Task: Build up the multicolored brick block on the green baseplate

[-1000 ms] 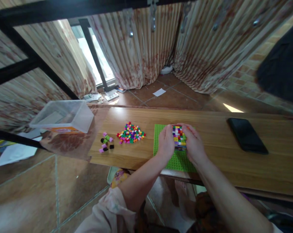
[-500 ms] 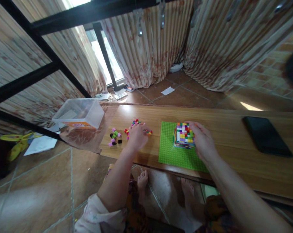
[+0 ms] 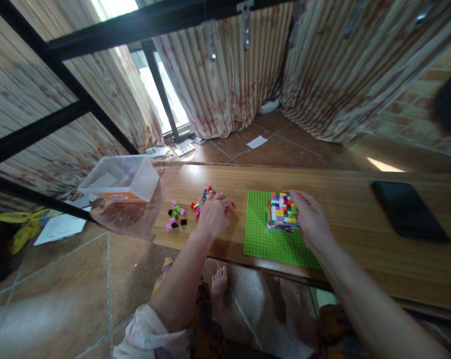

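My left hand (image 3: 211, 214) reaches down over a loose pile of small coloured toy bricks (image 3: 209, 191), fingers apart and touching or just above them. Part of the pile is hidden beneath this hand. A block built of many coloured bricks (image 3: 281, 213), with a mixed-colour top, stands on a green studded baseplate (image 3: 256, 234). My right hand (image 3: 312, 219) is closed around the right side of that built block, its fingers at the back right corner. A smaller group of pink, green and black bricks (image 3: 176, 212) lies left of my left hand.
A black phone (image 3: 408, 210) lies on the right of the wooden table (image 3: 345, 194). Off the left end stands a clear plastic bin (image 3: 146, 177) with an orange label. Dark metal bars (image 3: 61, 75) cross the upper left, in front of curtains (image 3: 229, 85).
My left hand has shifted slightly right, its fingers spreading more over the pile. My right hand stays at the built block. The whole view has tilted slightly.
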Tool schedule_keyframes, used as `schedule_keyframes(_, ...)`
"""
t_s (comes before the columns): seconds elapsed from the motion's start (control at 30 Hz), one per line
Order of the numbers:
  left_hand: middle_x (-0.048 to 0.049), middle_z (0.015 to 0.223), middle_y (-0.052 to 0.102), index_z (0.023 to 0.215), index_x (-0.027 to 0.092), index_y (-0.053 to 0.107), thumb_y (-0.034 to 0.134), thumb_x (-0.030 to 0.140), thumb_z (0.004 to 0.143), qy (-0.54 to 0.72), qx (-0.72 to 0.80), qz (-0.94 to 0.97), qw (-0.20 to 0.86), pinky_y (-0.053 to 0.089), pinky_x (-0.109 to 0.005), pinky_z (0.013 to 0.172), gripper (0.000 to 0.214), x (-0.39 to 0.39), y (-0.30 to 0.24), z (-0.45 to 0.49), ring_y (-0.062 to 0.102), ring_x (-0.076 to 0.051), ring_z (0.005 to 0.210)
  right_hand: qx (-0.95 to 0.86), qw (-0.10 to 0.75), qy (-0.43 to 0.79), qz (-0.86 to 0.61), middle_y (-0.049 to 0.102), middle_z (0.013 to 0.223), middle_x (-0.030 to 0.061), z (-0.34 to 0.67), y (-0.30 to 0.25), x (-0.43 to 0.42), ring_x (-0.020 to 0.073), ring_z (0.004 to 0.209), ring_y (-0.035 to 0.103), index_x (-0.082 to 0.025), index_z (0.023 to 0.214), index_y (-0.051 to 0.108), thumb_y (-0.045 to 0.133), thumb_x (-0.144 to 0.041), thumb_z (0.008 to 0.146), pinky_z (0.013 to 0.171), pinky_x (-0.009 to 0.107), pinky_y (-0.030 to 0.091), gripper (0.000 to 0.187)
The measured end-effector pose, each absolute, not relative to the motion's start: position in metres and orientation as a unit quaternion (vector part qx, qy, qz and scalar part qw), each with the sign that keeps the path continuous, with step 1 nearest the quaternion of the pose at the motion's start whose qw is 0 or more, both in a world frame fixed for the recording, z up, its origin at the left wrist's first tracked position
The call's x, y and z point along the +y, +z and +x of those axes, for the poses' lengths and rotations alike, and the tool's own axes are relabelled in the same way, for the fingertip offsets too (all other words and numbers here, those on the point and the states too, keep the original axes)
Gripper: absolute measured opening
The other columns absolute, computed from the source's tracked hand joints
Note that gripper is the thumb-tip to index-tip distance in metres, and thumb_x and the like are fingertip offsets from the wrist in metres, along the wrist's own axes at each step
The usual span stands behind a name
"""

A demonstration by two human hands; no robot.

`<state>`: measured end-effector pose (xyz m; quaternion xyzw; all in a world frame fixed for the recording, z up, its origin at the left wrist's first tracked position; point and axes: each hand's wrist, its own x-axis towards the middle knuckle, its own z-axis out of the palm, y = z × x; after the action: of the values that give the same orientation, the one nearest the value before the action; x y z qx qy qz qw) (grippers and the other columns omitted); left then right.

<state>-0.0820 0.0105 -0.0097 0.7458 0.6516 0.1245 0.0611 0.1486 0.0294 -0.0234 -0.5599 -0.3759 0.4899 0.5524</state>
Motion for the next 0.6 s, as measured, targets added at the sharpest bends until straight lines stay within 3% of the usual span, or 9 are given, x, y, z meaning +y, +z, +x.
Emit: schedule_keyframes(0.6, -0.0082, 0.104, 0.070, 0.088, 0.025, 0.071, 0.051, 0.013, 0.082, 0.120, 0.638, 0.759, 0.037, 0.027, -0.058, 0.102, 0.024, 0.0103, -0.0097, -0.0823, 0.056, -0.030, 0.106, -0.394, 0.543, 0.477, -0.567, 0.070, 0.073, -0.0009, 0.1494, -0.0250, 0.0278, 0.0151, 0.062, 0.061, -0.022, 0.086, 0.072, 0.069, -0.059, 0.070, 0.056, 0.026, 0.048, 0.040)
